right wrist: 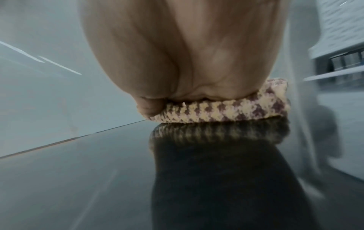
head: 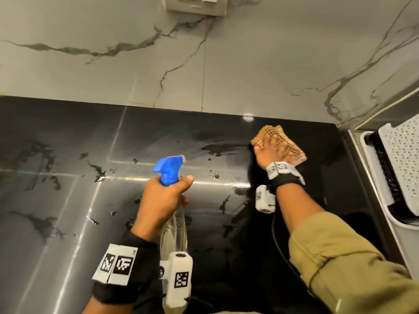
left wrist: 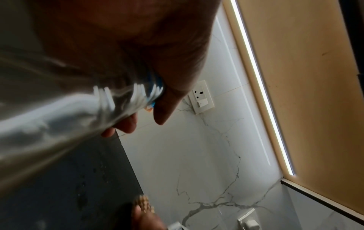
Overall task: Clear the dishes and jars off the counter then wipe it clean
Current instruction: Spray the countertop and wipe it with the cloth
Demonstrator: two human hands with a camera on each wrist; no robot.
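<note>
The glossy black counter (head: 68, 211) carries scattered wet droplets and a smear near its back edge. My left hand (head: 163, 200) grips a clear spray bottle (head: 173, 227) by the neck, its blue trigger head (head: 169, 166) pointing right; the bottle (left wrist: 59, 112) fills the left wrist view. My right hand (head: 269, 150) lies flat on a folded checked orange-brown cloth (head: 292, 152), pressing it onto the counter at the back right. In the right wrist view the cloth (right wrist: 226, 112) sits flattened under my palm on the counter (right wrist: 78, 179). No dishes or jars show.
A grey-veined marble wall (head: 204, 64) rises behind the counter, with a switch plate (head: 196, 5) at the top. A white perforated rack (head: 401, 159) in a white tray stands at the right edge. A wall socket (left wrist: 201, 96) shows in the left wrist view.
</note>
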